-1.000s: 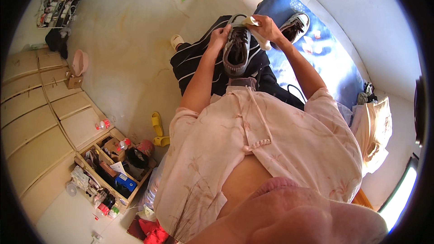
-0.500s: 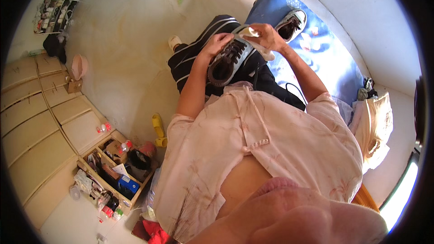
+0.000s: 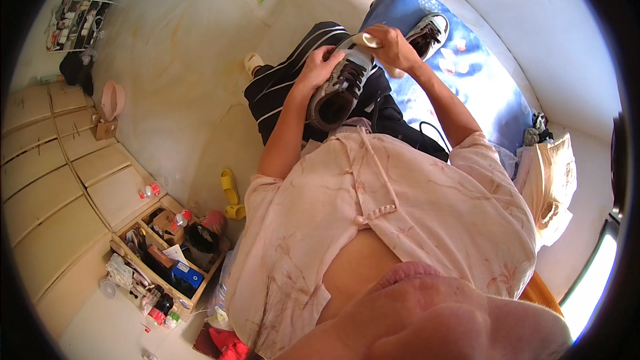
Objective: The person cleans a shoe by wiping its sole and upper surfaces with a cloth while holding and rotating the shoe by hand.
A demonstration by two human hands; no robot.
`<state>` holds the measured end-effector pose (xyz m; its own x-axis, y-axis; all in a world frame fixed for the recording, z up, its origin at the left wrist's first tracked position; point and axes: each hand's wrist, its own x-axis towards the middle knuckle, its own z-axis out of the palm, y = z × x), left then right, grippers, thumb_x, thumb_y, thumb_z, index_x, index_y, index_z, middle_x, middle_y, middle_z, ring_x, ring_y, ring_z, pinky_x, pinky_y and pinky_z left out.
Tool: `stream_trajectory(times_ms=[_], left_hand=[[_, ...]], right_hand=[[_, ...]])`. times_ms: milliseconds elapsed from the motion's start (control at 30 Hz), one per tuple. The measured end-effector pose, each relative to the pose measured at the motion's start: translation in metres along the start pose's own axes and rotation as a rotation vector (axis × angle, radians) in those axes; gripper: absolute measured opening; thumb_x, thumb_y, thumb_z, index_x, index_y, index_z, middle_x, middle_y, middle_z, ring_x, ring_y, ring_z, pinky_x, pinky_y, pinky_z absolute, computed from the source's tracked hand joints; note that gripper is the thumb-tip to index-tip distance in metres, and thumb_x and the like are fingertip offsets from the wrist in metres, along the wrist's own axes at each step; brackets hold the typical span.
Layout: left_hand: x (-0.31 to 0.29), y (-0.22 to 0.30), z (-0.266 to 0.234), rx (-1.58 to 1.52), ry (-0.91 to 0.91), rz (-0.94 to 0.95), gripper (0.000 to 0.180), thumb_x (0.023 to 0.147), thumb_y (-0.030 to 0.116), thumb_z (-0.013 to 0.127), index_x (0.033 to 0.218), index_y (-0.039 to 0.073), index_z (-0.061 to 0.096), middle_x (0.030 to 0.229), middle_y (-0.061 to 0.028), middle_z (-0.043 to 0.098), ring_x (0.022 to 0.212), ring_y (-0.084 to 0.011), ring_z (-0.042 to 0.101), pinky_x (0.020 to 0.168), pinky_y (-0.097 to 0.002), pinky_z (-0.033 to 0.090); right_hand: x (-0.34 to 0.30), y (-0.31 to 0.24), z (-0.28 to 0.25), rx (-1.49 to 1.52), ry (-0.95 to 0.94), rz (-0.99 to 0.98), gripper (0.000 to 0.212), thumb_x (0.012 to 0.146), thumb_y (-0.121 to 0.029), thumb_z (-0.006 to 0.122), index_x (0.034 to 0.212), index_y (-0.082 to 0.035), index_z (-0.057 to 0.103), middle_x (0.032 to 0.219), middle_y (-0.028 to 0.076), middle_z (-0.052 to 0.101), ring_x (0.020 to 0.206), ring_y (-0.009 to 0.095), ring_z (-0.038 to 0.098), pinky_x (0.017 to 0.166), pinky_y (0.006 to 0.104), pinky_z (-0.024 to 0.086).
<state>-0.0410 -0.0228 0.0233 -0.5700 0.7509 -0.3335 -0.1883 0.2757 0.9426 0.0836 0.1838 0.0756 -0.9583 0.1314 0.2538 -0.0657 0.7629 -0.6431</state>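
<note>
Two hands up front, both busy. The left hand point(image 3: 319, 69) is gripping the side of the grey shoe point(image 3: 342, 88) toward the toe, and the right hand point(image 3: 393, 50) has its fingers closed around a pale cloth point(image 3: 366, 41) right at the toe end. Can't really tell if the cloth is pressing on the shoe or just next to it.

The weak spot, imo, is that left grip. It's only up near the front, so a hard push from the right could swing the heel round or twist the whole thing loose. The shoe sits over the person's lap, toe pointing away, opening toward the belly, and I can't see how much weight the striped trousers point(image 3: 270, 90) underneath are taking. If it's mostly the one hand, a slip could send it off the legs to the floor point(image 3: 193, 60). The cloth could also bunch up or snag on the dark laces point(image 3: 351, 75), since they're so close to it.

Further out, the other shoe point(image 3: 429, 33) lies on the blue bedcover point(image 3: 387, 10), just beyond the right hand. A wide elbow or knuckle might bump it. The yellow slippers point(image 3: 230, 187) are well apart from all this, so no worries there.
</note>
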Motion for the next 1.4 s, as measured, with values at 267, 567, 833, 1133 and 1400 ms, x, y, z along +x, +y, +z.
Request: stream_trajectory(times_ms=[267, 567, 833, 1133, 1400], left_hand=[[-0.003, 0.017, 0.012, 0.694, 0.284, 0.501, 0.056, 0.089, 0.036, 0.076, 0.129, 0.001, 0.058, 0.112, -0.0226, 0.065, 0.105, -0.0429, 0.064, 0.087, -0.0493, 0.053], [-0.012, 0.005, 0.021, 0.732, 0.397, 0.546, 0.047, 0.09, 0.02, 0.075, 0.129, 0.003, 0.057, 0.109, -0.0203, 0.062, 0.105, -0.0419, 0.063, 0.088, -0.049, 0.052], [-0.012, 0.0, 0.02, 0.639, 0.362, 0.583, 0.059, 0.088, 0.027, 0.078, 0.135, 0.002, 0.054, 0.114, -0.0217, 0.066, 0.106, -0.0403, 0.065, 0.092, -0.0463, 0.052], [-0.033, -0.014, -0.025, 0.408, 0.109, 0.244, 0.073, 0.085, 0.041, 0.08, 0.133, -0.008, 0.056, 0.121, -0.0284, 0.069, 0.114, -0.039, 0.068, 0.098, -0.0428, 0.052], [-0.025, 0.009, -0.004, 0.491, 0.251, 0.385, 0.056, 0.086, 0.035, 0.081, 0.123, -0.002, 0.063, 0.111, -0.0265, 0.071, 0.105, -0.0399, 0.071, 0.09, -0.0429, 0.055]], right_hand=[[-0.003, -0.003, -0.019, 0.361, 0.206, 0.433, 0.028, 0.094, -0.023, 0.075, 0.113, -0.002, 0.073, 0.095, 0.013, 0.076, 0.081, 0.019, 0.072, 0.072, 0.0343, 0.058], [-0.013, -0.033, 0.029, 0.153, 0.031, -0.056, 0.032, 0.081, -0.006, 0.075, 0.112, 0.001, 0.071, 0.101, 0.023, 0.07, 0.091, 0.044, 0.069, 0.08, 0.0445, 0.056], [0.012, 0.0, 0.025, 0.003, 0.247, 0.118, 0.027, 0.087, -0.015, 0.075, 0.11, -0.001, 0.072, 0.097, 0.02, 0.07, 0.088, 0.042, 0.07, 0.077, 0.0448, 0.056], [0.016, -0.004, 0.031, -0.033, 0.183, 0.07, 0.03, 0.085, -0.009, 0.069, 0.114, -0.004, 0.072, 0.104, 0.019, 0.069, 0.091, 0.043, 0.069, 0.08, 0.0458, 0.056], [0.01, -0.06, 0.011, 0.09, 0.155, -0.128, 0.033, 0.081, -0.003, 0.075, 0.114, -0.006, 0.075, 0.103, 0.02, 0.072, 0.092, 0.041, 0.071, 0.079, 0.0444, 0.058]])
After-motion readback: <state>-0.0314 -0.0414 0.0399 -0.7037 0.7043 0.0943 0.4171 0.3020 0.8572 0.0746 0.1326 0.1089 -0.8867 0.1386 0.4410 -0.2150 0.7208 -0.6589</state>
